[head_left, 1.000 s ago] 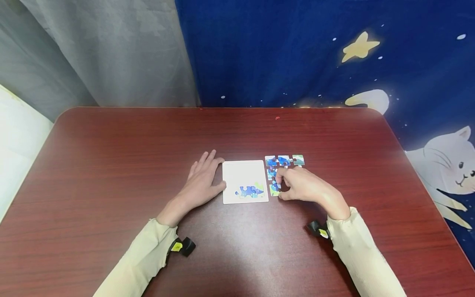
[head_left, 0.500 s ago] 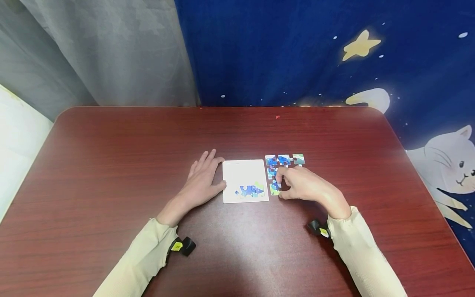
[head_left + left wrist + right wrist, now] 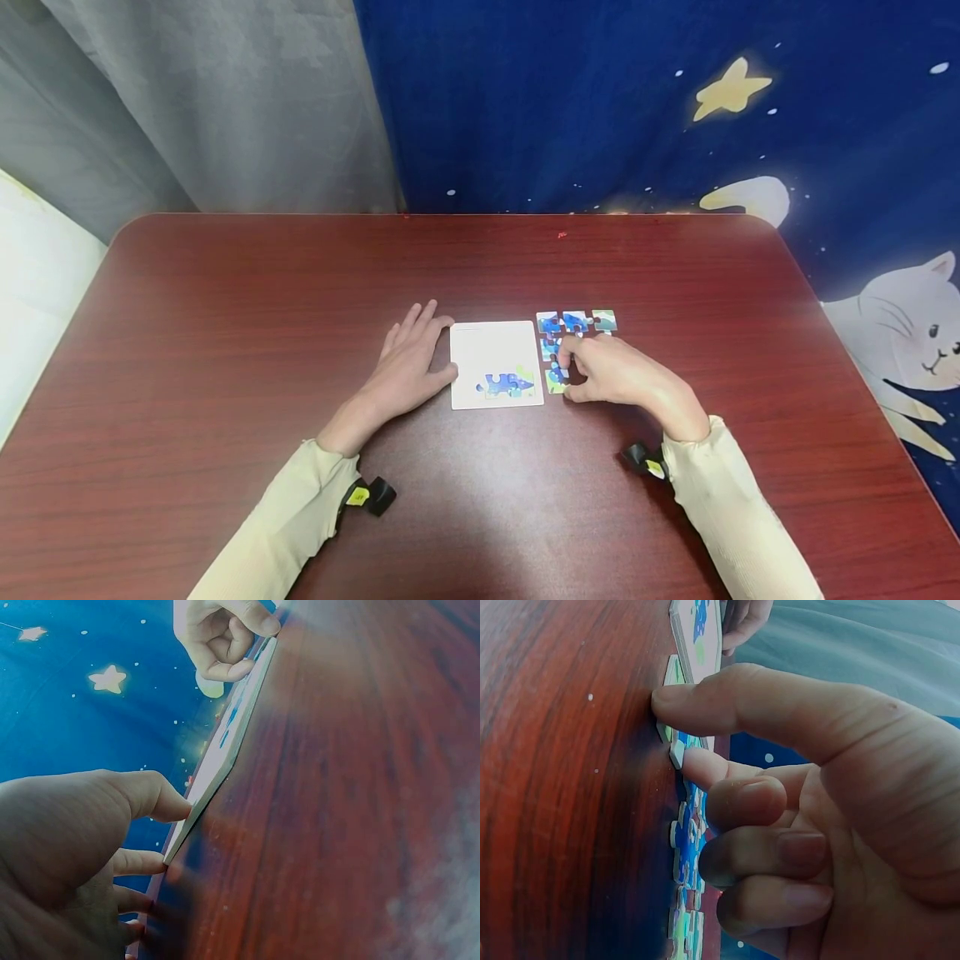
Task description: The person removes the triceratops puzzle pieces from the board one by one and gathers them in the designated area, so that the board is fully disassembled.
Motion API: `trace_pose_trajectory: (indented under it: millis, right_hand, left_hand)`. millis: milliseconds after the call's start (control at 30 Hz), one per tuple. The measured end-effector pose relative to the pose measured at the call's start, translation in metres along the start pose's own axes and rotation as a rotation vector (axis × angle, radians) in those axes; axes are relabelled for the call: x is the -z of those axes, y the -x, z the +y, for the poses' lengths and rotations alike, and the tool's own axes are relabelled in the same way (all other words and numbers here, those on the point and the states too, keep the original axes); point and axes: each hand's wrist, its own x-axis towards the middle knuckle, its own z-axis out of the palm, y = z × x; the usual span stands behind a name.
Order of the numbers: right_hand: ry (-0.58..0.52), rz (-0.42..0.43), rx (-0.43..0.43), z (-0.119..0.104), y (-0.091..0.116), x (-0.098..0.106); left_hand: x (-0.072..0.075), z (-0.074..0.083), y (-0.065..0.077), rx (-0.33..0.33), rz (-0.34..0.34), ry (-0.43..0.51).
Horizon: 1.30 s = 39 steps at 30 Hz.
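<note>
A white square puzzle board [image 3: 487, 346] lies on the table, with joined blue dinosaur pieces [image 3: 508, 384] in its lower right part. My left hand [image 3: 401, 367] lies at the board's left edge, thumb and fingertips touching it, fingers spread. Just right of the board, my right hand [image 3: 618, 369] pinches a blue and green puzzle piece [image 3: 554, 382] between thumb and index finger. In the right wrist view the thumb [image 3: 697, 705] is on the piece's near edge and the other fingers are curled. Part of the piece is hidden by the hand.
Several puzzle pieces [image 3: 574, 322] lie in a row at the upper right of the board, and another piece [image 3: 550, 347] sits below them. Some may be covered by my right hand. The dark red table [image 3: 262, 292] ends at a curtain [image 3: 525, 108].
Both hands keep their places on the board and the puzzle piece. The whole view shifts up very slightly. No piece visibly moves on the table.
</note>
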Motion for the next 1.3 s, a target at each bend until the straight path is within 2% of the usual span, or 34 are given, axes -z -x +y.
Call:
trace_pose_trajectory:
  millis: [433,733,1067,1300]
  right_hand:
    - [0.006,0.013,0.015,0.0,0.001,0.002]
    - [-0.005,0.075,0.063,-0.003,0.001,0.002]
    - [-0.048,0.15,0.131,-0.015,-0.003,-0.005]
    - [-0.062,0.153,0.181,-0.03,-0.009,-0.015]
  left_hand:
    - [0.001,0.0,0.0,-0.011,0.004,0.001]
    - [0.0,0.0,-0.001,-0.01,0.01,-0.007]
    - [0.0,-0.001,0.0,-0.008,0.01,-0.003]
    - [0.0,0.001,0.002,-0.006,0.009,0.003]
